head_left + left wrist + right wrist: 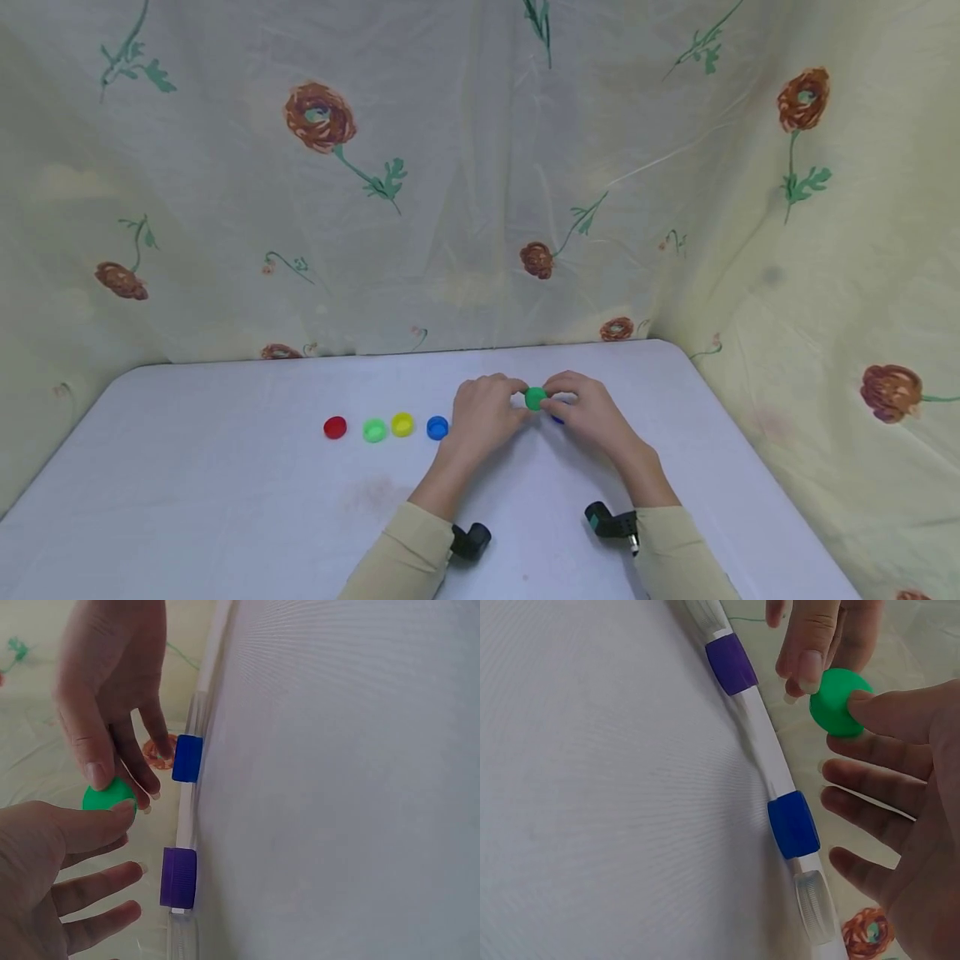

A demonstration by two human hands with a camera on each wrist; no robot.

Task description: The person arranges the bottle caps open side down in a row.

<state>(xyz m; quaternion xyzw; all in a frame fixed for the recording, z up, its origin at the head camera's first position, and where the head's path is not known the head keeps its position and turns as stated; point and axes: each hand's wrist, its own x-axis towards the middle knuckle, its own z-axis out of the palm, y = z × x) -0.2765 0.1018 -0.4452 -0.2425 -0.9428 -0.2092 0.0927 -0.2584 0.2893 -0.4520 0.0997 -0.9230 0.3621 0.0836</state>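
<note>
A round, bright green plastic-looking cap [536, 398] was held clear of the white tabletop [225, 508], right of centre in the lower half of the head view. It was pinched from both sides: its left edge was gripped between thumb and fingers of the left hand [487, 412], its right edge by thumb and fingers of the right hand [592, 414]. Since both hands were in contact with it, neither could be called nearer. No long axis was offered by the disc; its flat face was turned toward the head camera, and the right thumb was seen pressed on that face in the right wrist view. The other fingers of both hands were left spread, gripping nothing.

On the tabletop, a red round cap [335, 427], a pale green round cap [374, 430], a yellow round cap [402, 424] and a blue round cap [437, 427] were lined up left of the hands. In the right wrist view, a ribbed purple cap [732, 664] was shown at upper centre and a darker blue cap [793, 825] below it, beside a clear ribbed cap [814, 907].
</note>
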